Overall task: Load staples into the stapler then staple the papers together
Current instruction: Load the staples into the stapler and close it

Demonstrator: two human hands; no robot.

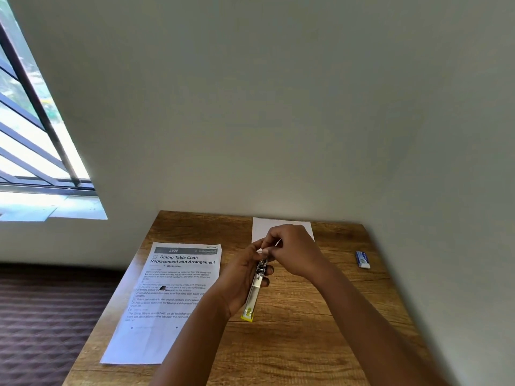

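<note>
Stapler [256, 288] is clamped in my left hand [239, 282] above the table [306, 330], long axis running away from me. My right hand [292, 249] pinches something small at its far end, probably staples; papers [172, 296] lie left.

— What is carrying everything here?

— A wooden table [292, 344] is filling the lower middle of the frame, its far edge sitting against the wall.

— And what is lying on it?

— A printed sheet [170, 296] is lying flat on the left part, headed "Dining Table Cloth Replacement and Arrangement". A blank white sheet [281, 227] is resting at the far edge, centre frame. A small blue and white box [362, 259] is sitting toward the right edge, well apart from both sheets.
</note>
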